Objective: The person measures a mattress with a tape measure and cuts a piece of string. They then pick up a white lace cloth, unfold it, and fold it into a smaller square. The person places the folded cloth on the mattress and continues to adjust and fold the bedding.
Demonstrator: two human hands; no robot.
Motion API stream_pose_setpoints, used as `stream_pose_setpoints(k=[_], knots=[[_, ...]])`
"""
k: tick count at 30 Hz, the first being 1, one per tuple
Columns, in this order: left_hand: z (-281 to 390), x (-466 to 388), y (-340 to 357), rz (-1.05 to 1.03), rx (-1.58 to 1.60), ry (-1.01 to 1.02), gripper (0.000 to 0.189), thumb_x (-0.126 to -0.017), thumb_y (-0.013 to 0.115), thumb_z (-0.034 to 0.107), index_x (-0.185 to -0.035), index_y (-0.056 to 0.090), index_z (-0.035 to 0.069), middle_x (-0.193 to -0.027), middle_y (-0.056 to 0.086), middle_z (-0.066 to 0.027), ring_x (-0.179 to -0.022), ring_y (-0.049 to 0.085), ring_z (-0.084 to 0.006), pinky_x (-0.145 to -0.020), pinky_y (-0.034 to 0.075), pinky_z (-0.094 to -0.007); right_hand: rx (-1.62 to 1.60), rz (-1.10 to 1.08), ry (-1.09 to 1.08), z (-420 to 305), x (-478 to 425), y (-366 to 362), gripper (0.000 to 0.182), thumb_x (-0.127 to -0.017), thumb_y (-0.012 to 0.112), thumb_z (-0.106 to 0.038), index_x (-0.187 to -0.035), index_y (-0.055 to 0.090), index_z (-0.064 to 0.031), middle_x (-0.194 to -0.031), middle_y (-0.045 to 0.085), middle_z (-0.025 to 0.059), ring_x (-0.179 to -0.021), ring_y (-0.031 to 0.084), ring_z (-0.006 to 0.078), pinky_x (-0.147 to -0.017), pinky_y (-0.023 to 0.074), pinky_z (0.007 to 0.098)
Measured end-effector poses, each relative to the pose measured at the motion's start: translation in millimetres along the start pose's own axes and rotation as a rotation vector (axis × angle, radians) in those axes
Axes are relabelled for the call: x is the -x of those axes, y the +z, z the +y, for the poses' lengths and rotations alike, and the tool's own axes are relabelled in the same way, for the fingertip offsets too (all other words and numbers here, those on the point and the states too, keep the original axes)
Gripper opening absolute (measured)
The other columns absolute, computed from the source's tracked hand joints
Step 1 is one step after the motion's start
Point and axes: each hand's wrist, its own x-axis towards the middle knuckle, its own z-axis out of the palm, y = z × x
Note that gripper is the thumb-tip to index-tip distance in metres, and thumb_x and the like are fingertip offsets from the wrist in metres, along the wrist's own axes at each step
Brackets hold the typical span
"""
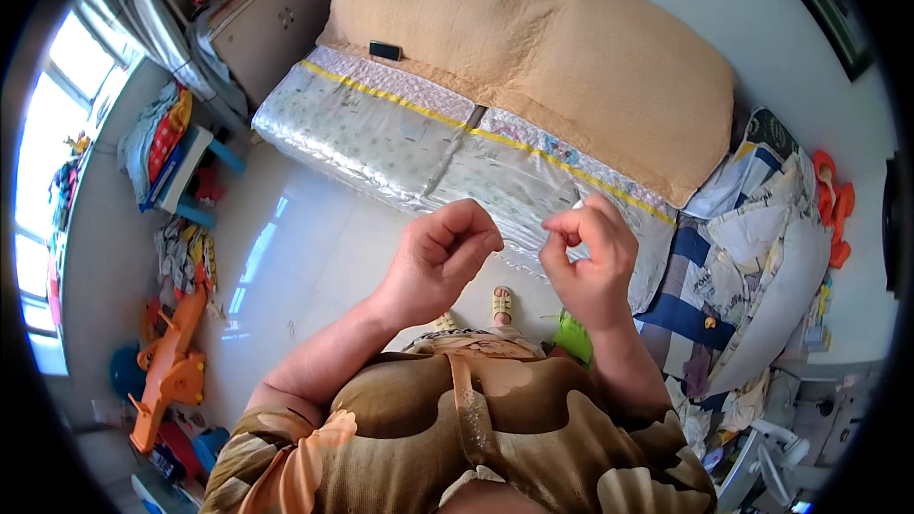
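My left hand [446,257] is raised in front of my chest, its fingers curled and the thumb pressed against the forefinger. I see nothing in it, though something very thin could be hidden. To its right, at about the same height, is my right hand [596,257], with thumb and forefinger bent towards each other. A small white object [578,204] shows among its curled fingers, mostly hidden; what it is I cannot tell. Beyond both hands is a sofa seat under a clear plastic cover [371,125], edged with yellow tape [400,101]. The hands appear apart from the cover.
A tan quilted cover [628,64] drapes the sofa back, with a black phone [385,51] at its lower edge. Crumpled bedding [757,250] lies at right. At left stand a small chair [187,171] piled with cloth and an orange plastic toy [171,371]. A green bag [573,337] is near my feet.
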Motion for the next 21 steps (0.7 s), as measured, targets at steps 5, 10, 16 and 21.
stream_pose_setpoints(k=[5,10,16,21], knots=[[-1,8,7,-0.019,0.011,-0.042,0.009,-0.088,0.054,0.0,-0.08,0.056,0.002,-0.066,0.05,0.0026,-0.058,0.042,-0.003,-0.052,0.035,-0.0186,-0.031,0.001,-0.003,9,6,-8,0.017,-0.062,0.062,0.005,-0.074,0.058,-0.0071,-0.066,0.049,0.0058,-0.058,0.052,0.0219,-0.05,0.0419,0.0322],[-8,4,6,-0.022,-0.077,-0.003,0.009,-0.088,0.053,-0.001,-0.08,0.056,0.002,-0.067,0.051,0.0023,-0.057,0.044,-0.0039,-0.052,0.037,-0.0191,-0.031,-0.011,0.007,5,13,-14,0.018,-0.061,0.063,0.005,-0.073,0.057,-0.0082,-0.066,0.049,0.0047,-0.057,0.051,0.0207,-0.05,0.0419,0.0315],[-23,-5,17,-0.059,-0.069,-0.024,0.008,-0.088,0.053,-0.002,-0.081,0.056,0.002,-0.067,0.051,0.0029,-0.058,0.044,-0.003,-0.052,0.037,-0.019,-0.095,-0.011,0.037,7,30,-16,0.017,-0.063,0.06,0.009,-0.073,0.058,-0.0038,-0.065,0.05,0.0051,-0.053,0.052,0.0166,-0.047,0.0418,0.0271],[-18,-4,23,-0.195,-0.132,-0.119,0.01,-0.086,0.053,-0.003,-0.078,0.057,0.001,-0.07,0.055,-0.0005,-0.06,0.049,-0.0055,-0.053,0.04,-0.0198,0.026,0.041,0.08,24,41,-30,0.015,-0.063,0.062,0.007,-0.073,0.058,-0.0043,-0.064,0.05,0.0053,-0.055,0.052,0.0172,-0.049,0.0405,0.0278]])
